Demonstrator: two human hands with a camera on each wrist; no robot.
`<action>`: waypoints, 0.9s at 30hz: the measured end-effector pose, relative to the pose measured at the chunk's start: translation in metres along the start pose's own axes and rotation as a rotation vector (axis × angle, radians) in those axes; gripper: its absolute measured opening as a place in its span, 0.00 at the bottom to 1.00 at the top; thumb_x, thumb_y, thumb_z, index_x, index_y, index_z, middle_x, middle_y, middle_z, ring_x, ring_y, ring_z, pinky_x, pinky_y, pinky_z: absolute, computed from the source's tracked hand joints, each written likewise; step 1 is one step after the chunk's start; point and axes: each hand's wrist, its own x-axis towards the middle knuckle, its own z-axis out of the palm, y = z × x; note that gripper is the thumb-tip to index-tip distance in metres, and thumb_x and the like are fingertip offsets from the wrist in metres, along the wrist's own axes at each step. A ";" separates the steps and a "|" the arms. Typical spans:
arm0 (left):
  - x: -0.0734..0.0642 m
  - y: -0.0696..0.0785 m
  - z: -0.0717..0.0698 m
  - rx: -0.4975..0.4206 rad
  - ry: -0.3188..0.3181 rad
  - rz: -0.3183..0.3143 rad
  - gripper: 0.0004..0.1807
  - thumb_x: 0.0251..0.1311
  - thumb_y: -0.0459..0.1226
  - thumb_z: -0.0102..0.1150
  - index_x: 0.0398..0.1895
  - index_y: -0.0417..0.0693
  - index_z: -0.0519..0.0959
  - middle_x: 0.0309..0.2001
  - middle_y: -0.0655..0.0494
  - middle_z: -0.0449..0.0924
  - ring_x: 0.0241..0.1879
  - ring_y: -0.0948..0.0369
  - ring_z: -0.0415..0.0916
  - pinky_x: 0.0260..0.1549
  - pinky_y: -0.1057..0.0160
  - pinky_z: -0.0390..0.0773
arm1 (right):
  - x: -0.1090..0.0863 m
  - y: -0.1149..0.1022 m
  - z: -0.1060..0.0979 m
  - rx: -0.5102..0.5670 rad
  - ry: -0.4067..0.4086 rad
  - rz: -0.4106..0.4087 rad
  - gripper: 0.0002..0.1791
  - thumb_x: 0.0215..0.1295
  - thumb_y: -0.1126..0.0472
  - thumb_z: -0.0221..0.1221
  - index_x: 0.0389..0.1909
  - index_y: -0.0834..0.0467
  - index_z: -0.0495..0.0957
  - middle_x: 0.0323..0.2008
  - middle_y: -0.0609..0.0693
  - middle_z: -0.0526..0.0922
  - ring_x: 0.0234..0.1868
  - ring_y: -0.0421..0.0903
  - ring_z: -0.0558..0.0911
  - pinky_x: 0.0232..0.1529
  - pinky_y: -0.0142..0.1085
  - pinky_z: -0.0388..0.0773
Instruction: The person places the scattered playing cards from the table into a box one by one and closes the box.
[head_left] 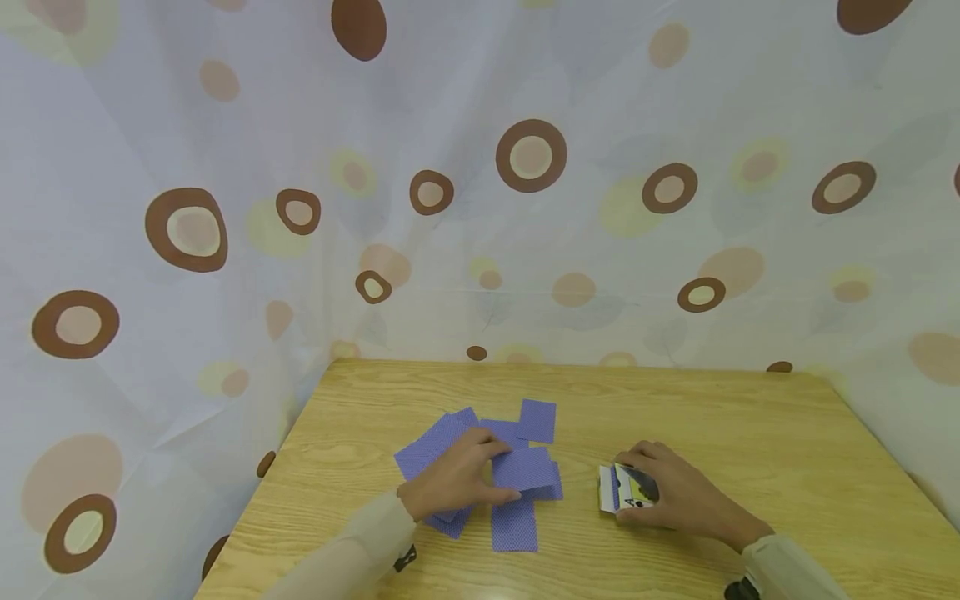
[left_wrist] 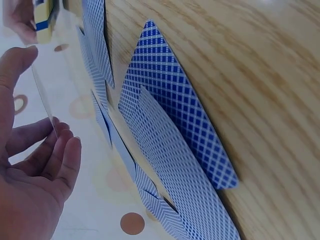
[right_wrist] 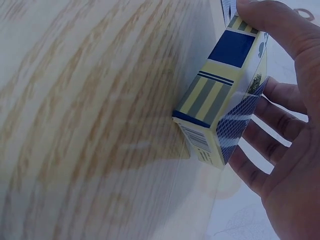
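On the wooden table (head_left: 787, 442), at right side, the right hand (head_left: 678, 496) grips a small box (right_wrist: 205, 100) between thumb and curled fingers. At left, the left hand (head_left: 459, 475) pinches a card (head_left: 527, 467) above scattered blue cards (head_left: 513, 529). Behind is a pale patterned curtain (head_left: 600, 100).

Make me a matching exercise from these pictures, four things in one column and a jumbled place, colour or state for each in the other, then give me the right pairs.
Column one:
1. Left hand
2. Right hand
3. Loose cards
4. Backdrop

Column two:
A. Lying on the table, blue-patterned backs up
B. Whitish, printed with brown rings and spots
C. Holding a card by its edges
D. Gripping the card box

Right pairs: 1-C, 2-D, 3-A, 4-B.
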 end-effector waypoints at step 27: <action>0.017 0.017 0.008 0.042 0.006 0.088 0.38 0.59 0.57 0.72 0.65 0.41 0.78 0.59 0.51 0.74 0.60 0.59 0.70 0.58 0.64 0.75 | -0.001 -0.002 0.001 -0.008 0.006 -0.004 0.42 0.57 0.29 0.67 0.62 0.56 0.79 0.54 0.48 0.76 0.53 0.49 0.76 0.50 0.53 0.79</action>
